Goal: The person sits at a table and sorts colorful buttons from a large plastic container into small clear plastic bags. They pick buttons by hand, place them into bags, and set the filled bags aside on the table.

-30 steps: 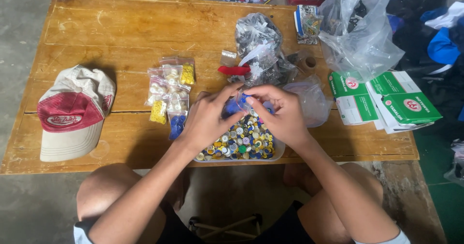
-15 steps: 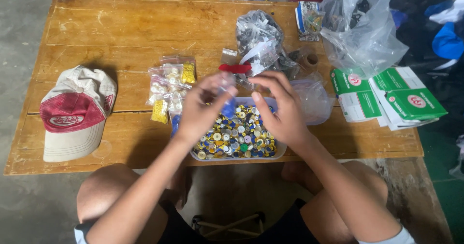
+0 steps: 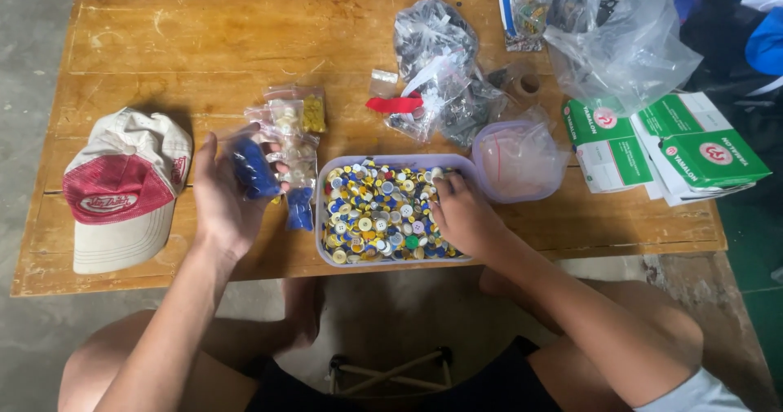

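A wooden table fills most of the view, its far edge and far right corner cut off by the frame. At that far right corner a big clear plastic bag bulges, its contents too dim to make out, and just in front of it green and white cartons overhang the right edge. Near the left edge lies a red and cream cap. At the middle of the near edge sits a lilac tray heaped with small buttons in yellow, white and blue, and a lilac lid rests against its far right corner under a crumpled clear bag. Behind the tray, towards the middle of the table, lies a pile of bags of dark pieces, with a red clip beside it. Left of the tray a cluster of small clear packets holds pale and yellow buttons. The hands are apart: the left hand is closed around a small bag of blue buttons, raised just left of the tray, while the right hand lies palm down in the tray, its fingertips buried among the buttons, so whether it pinches one cannot be told.
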